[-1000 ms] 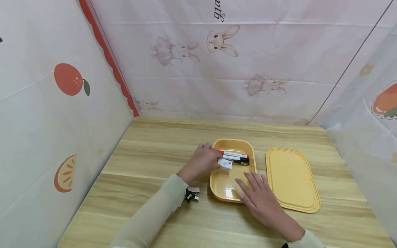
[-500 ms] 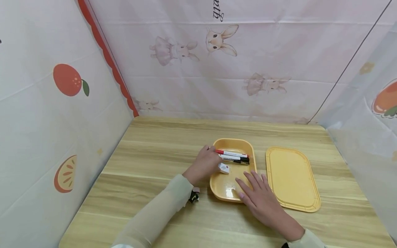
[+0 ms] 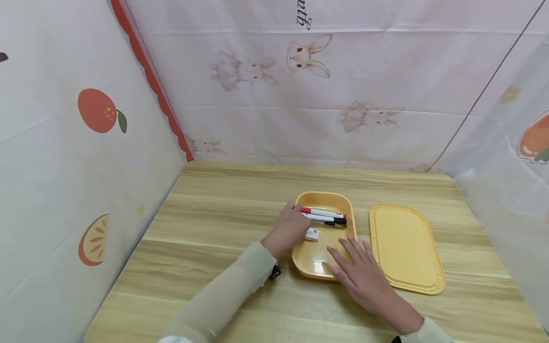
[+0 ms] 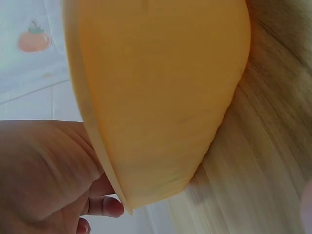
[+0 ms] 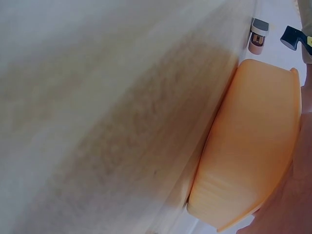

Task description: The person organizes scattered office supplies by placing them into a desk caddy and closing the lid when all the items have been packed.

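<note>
The yellow tray [image 3: 323,267] sits on the wooden table [image 3: 214,224], a little right of the table's middle. Inside the tray, along its far end, lie a red-capped marker [image 3: 321,212] and a black-capped marker [image 3: 328,221], side by side and touching. Just nearer than the markers, by the tray's left wall, lies a small white eraser [image 3: 311,234]. The left hand [image 3: 288,228] rests at the tray's left rim with its fingers loosely curled over the edge beside the eraser and the marker ends; whether they actually touch the eraser cannot be told. The right hand [image 3: 358,269] lies flat on the tray's near right corner, fingers straight and spread, pressing on the rim and holding nothing. Right of the tray, just beside it but apart, lies a flat yellow lid [image 3: 405,247]. Behind the table hangs a pink cloth with rabbits [image 3: 306,55]
</note>
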`<move>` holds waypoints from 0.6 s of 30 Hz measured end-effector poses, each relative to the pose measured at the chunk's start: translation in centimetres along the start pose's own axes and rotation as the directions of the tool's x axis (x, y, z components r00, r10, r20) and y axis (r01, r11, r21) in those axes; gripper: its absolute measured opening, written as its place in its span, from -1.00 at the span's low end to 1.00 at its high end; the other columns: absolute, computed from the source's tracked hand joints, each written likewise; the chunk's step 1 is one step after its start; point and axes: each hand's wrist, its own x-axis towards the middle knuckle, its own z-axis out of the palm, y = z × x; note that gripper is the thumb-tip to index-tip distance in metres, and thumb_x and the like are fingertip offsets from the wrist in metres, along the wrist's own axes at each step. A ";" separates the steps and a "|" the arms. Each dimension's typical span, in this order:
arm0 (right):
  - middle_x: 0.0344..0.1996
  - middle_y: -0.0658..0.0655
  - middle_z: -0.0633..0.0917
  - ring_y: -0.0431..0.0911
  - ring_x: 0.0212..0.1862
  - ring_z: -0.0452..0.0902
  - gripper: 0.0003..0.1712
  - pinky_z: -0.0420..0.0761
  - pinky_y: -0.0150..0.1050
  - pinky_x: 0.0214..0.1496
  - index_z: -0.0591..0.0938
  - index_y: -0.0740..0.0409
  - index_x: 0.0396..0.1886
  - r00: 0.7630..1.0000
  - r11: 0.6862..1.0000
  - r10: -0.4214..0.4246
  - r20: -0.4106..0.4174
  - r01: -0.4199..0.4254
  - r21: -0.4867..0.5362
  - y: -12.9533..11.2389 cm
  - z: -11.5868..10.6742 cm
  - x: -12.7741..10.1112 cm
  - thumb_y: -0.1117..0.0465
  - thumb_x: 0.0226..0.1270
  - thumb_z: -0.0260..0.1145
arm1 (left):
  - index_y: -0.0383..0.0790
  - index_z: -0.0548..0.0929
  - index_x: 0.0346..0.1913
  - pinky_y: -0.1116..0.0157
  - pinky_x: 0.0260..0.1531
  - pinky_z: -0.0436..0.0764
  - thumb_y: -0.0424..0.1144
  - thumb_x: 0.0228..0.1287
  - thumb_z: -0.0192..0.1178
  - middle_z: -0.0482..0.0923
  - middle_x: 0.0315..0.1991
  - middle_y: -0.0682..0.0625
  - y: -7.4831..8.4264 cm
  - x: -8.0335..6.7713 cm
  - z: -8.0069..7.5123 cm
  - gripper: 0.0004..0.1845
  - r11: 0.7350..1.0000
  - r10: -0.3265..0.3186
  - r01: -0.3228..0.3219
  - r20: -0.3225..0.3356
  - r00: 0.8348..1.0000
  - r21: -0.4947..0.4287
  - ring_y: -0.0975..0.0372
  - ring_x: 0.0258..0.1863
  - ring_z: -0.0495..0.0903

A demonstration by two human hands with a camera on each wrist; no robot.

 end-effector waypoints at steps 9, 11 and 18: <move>0.48 0.23 0.33 0.24 0.56 0.05 -0.46 -0.32 0.14 0.60 0.43 -0.14 0.48 1.000 1.000 -0.008 -0.004 0.008 0.008 0.2 0.1 0.0 -0.12 0.61 0.01 | 0.15 0.77 -0.33 0.20 -0.13 0.26 -0.19 0.30 0.28 0.75 -0.37 0.21 0.1 0.1 0.3 -0.87 1.000 -0.007 0.007 -0.007 1.000 -0.002 0.19 -0.20 0.43; 0.48 0.22 0.33 0.24 0.56 0.05 -0.46 -0.28 0.16 0.60 0.42 -0.15 0.48 1.000 1.000 -0.008 -0.005 0.008 0.007 0.2 0.0 0.0 -0.12 0.61 0.01 | 0.15 0.77 -0.33 0.20 -0.14 0.25 -0.19 0.30 0.28 0.75 -0.38 0.21 0.1 0.1 0.2 -0.88 1.000 -0.008 0.008 -0.002 1.000 0.000 0.19 -0.20 0.43; 0.51 0.18 0.30 0.21 0.58 0.01 -0.45 -0.19 0.24 0.57 0.40 -0.19 0.50 0.999 1.000 0.007 0.036 -0.008 0.020 0.2 -0.2 0.0 -0.14 0.62 -0.03 | 0.16 0.77 -0.31 0.22 -0.18 0.26 -0.18 0.31 0.28 0.74 -0.38 0.20 0.2 -0.1 -0.1 -0.88 1.000 -0.012 0.012 0.010 1.000 0.012 0.19 -0.18 0.42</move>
